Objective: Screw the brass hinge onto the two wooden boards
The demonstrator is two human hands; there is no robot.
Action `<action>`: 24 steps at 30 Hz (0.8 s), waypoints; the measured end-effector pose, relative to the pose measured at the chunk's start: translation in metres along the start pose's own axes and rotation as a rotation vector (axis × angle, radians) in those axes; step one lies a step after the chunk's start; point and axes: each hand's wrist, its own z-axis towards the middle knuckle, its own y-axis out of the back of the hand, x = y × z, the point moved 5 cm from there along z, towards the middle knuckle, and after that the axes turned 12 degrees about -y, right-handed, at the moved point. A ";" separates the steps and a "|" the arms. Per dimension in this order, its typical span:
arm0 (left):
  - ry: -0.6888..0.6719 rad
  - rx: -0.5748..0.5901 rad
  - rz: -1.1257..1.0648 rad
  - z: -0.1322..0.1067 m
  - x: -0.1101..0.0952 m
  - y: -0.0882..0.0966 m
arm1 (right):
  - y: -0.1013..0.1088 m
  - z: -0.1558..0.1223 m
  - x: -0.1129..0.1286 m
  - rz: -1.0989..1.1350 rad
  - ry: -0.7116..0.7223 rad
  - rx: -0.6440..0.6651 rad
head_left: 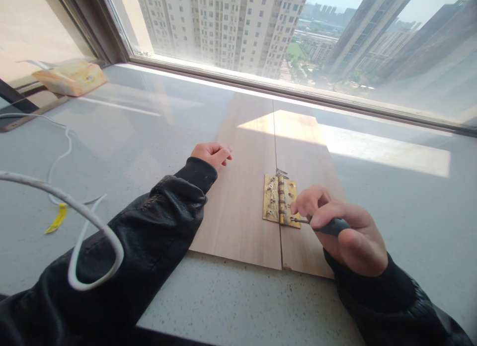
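Observation:
Two light wooden boards lie side by side on the grey windowsill counter, joined by a brass hinge across their seam. My right hand is closed round a screwdriver with a dark handle, its tip resting at the lower right corner of the hinge. My left hand rests on the left edge of the left board with its fingers loosely curled and nothing in them. Both arms wear black sleeves.
A white cable loops over my left sleeve and trails across the counter. A yellow tag lies beside it. A yellowish packet sits at the far left by the window frame. High-rise buildings show outside.

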 end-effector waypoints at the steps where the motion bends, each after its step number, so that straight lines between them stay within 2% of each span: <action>1: 0.003 -0.001 0.001 0.000 0.000 0.000 | 0.001 -0.001 0.000 0.000 0.015 -0.017; 5: -0.001 -0.003 0.003 0.000 0.000 0.000 | 0.004 -0.001 0.001 0.050 0.074 -0.113; 10: 0.001 -0.009 -0.007 0.001 0.002 -0.001 | 0.009 -0.003 0.003 0.037 0.064 -0.180; 12: 0.004 -0.013 -0.011 0.002 0.003 -0.001 | 0.008 -0.004 0.001 0.043 0.029 -0.138; 17: 0.005 -0.007 -0.008 0.002 0.004 -0.001 | -0.008 0.003 -0.004 0.129 -0.034 0.066; 24: 0.011 -0.011 -0.002 0.000 0.003 0.000 | -0.011 0.006 -0.001 0.114 -0.029 0.058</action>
